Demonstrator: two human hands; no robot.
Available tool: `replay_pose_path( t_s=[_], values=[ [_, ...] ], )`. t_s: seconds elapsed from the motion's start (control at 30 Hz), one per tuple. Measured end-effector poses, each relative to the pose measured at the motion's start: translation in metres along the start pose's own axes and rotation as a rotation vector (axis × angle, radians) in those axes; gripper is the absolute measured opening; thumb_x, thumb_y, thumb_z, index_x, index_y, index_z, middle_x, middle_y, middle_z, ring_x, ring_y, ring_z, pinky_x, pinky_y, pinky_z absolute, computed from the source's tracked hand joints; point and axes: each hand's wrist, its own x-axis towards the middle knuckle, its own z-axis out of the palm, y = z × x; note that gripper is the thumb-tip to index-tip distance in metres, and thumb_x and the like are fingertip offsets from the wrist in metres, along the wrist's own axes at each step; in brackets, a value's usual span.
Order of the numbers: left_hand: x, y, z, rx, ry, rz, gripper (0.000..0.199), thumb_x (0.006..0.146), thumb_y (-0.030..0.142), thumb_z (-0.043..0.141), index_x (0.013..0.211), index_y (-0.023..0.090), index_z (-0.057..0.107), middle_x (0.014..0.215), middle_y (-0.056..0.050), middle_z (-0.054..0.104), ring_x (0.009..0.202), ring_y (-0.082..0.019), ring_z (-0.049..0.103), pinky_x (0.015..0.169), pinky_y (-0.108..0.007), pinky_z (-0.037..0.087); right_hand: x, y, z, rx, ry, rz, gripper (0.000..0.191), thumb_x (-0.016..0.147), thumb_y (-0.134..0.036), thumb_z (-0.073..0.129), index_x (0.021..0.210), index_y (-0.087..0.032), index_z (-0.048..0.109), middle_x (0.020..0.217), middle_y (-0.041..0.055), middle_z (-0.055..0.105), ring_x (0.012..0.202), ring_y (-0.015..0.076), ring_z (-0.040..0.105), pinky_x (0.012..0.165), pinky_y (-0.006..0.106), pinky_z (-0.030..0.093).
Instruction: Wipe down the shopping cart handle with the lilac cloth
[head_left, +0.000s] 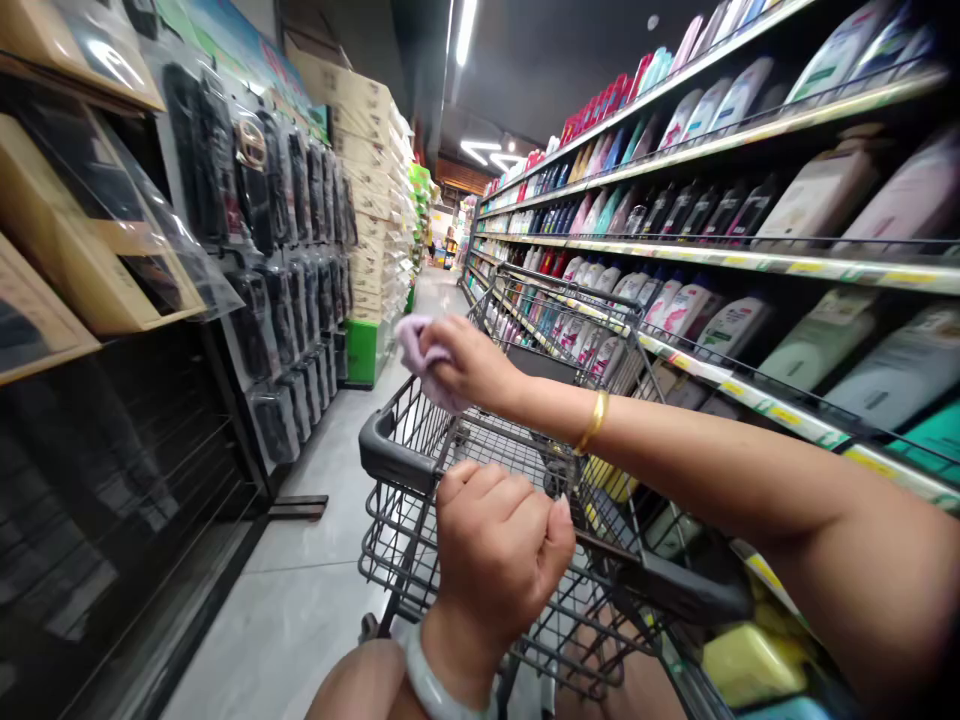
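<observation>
My left hand, with a pale bangle at the wrist, is closed round the handle bar of a black wire shopping cart. My right hand, wearing a gold bracelet, reaches across above the cart. Bunched in its fingers is a light purple cloth, held over the cart's left front side. Part of the handle is covered by my left hand. Wire mesh shows through the cart's basket and its lower tray.
Shelves of bottles line the right side, close to the cart. Packaged belts hang on a rack at the left, with stacked cartons beyond. A grey floor runs down the aisle; a rack foot juts into it.
</observation>
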Motion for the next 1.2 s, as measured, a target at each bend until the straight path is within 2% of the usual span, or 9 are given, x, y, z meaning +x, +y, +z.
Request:
replay_pose_path(
  t_s=[0.07,0.2,0.33,0.4,0.5,0.6,0.87,1.07,1.2],
  values=[
    [0.005,-0.009,-0.010,0.038,-0.008,-0.048,0.031,0.094,0.020,0.055,0.063,0.021,0.058,0.063,0.003,0.062,0.071,-0.016,0.056,0.088,-0.041,0.036,0.008,0.020,0.003,-0.195,-0.046,-0.027,0.020,0.083,-0.011,0.057,0.100,-0.020,0.060,0.116,0.0063,0.055,0.101,0.0183,0.054,0.098,0.036,0.047],
    [0.012,-0.033,-0.029,0.131,0.047,-0.153,0.033,0.097,0.022,0.053,0.065,0.021,0.059,0.068,0.004,0.065,0.076,-0.016,0.060,0.109,-0.046,0.030,0.005,0.025,0.023,-0.216,0.104,0.130,0.017,0.086,-0.013,0.052,0.101,-0.020,0.059,0.109,0.0079,0.057,0.101,0.0208,0.053,0.098,0.040,0.048],
    [0.009,-0.047,-0.028,0.163,0.049,-0.127,0.034,0.097,0.022,0.053,0.063,0.021,0.056,0.064,0.003,0.060,0.073,-0.017,0.055,0.096,-0.042,0.038,-0.009,0.007,0.046,-0.064,-0.021,-0.165,0.019,0.081,-0.015,0.055,0.098,-0.022,0.058,0.108,0.0049,0.057,0.105,0.0197,0.053,0.101,0.036,0.046],
    [0.007,-0.049,-0.023,0.187,0.061,-0.121,0.034,0.096,0.022,0.054,0.063,0.021,0.055,0.063,0.002,0.059,0.073,-0.017,0.054,0.089,-0.041,0.037,-0.007,0.014,0.050,0.019,0.097,-0.009,0.016,0.080,-0.015,0.054,0.095,-0.021,0.056,0.107,0.0043,0.057,0.107,0.0198,0.052,0.105,0.036,0.044],
    [0.005,-0.048,-0.018,0.186,0.071,-0.113,0.033,0.096,0.022,0.054,0.062,0.021,0.053,0.063,0.002,0.059,0.074,-0.018,0.054,0.086,-0.040,0.036,0.006,0.041,0.052,0.194,0.354,0.546,0.018,0.084,-0.013,0.047,0.099,-0.021,0.053,0.104,0.0024,0.057,0.104,0.0174,0.054,0.104,0.033,0.044],
    [0.004,-0.047,-0.017,0.184,0.091,-0.097,0.033,0.095,0.021,0.054,0.062,0.021,0.050,0.062,0.002,0.057,0.073,-0.017,0.053,0.084,-0.040,0.036,0.012,0.053,0.060,0.300,0.391,0.833,0.024,0.089,-0.014,0.039,0.109,-0.020,0.048,0.098,0.0016,0.057,0.090,0.0151,0.058,0.090,0.030,0.051],
    [0.003,-0.037,-0.011,0.184,0.200,-0.074,0.035,0.091,0.016,0.056,0.059,0.021,0.042,0.057,0.002,0.048,0.067,-0.016,0.044,0.079,-0.039,0.034,-0.019,0.023,0.091,0.338,0.098,0.920,0.007,0.082,-0.013,0.058,0.084,-0.018,0.054,0.065,-0.0037,0.049,0.058,0.0118,0.049,0.054,0.023,0.042],
    [0.005,-0.044,-0.013,0.176,0.125,-0.108,0.033,0.094,0.018,0.055,0.061,0.021,0.046,0.061,0.001,0.053,0.071,-0.017,0.049,0.080,-0.039,0.036,0.009,0.057,0.074,0.262,0.140,0.873,0.018,0.090,-0.016,0.057,0.109,-0.019,0.056,0.086,-0.0008,0.058,0.071,0.0121,0.057,0.059,0.022,0.046],
    [0.005,-0.055,-0.016,0.190,0.096,-0.107,0.034,0.096,0.021,0.053,0.062,0.021,0.047,0.062,0.001,0.053,0.073,-0.017,0.049,0.082,-0.039,0.036,0.005,0.050,0.084,0.234,0.098,0.876,0.029,0.099,-0.031,0.060,0.124,-0.015,0.060,0.113,0.0068,0.066,0.096,0.0171,0.065,0.082,0.033,0.058]
  ],
)
